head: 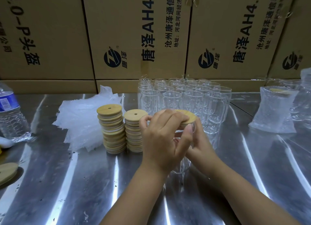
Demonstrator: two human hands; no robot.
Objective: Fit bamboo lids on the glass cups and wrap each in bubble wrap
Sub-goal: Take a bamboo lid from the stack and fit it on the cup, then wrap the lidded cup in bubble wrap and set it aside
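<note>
Mid-frame, the left hand (161, 140) lies over a bamboo lid (188, 117), its grip curled on the lid's rim. The lid sits on top of a glass cup (180, 167) standing on the shiny metal counter (84, 182). The right hand (202, 147) has its grip around the cup's side, thumb up against the lid's edge.

Just left of the hands stand two stacks of lids, the taller stack (112, 128) and the shorter stack (133, 132), the shorter almost touching the left hand. Behind and left of them lies a heap of bubble wrap (80, 117). Directly behind the hands a tight block of empty cups (185, 96) closes that side. A wrapped cup (276, 111) stands at the right, well apart. A water bottle (10, 111) is at the left edge, with loose lids (7, 171) at lower left. Cardboard boxes (134, 31) wall off the back of the counter.

Bare counter shows in the lower half of the frame and between the empty cups and the wrapped cup.
</note>
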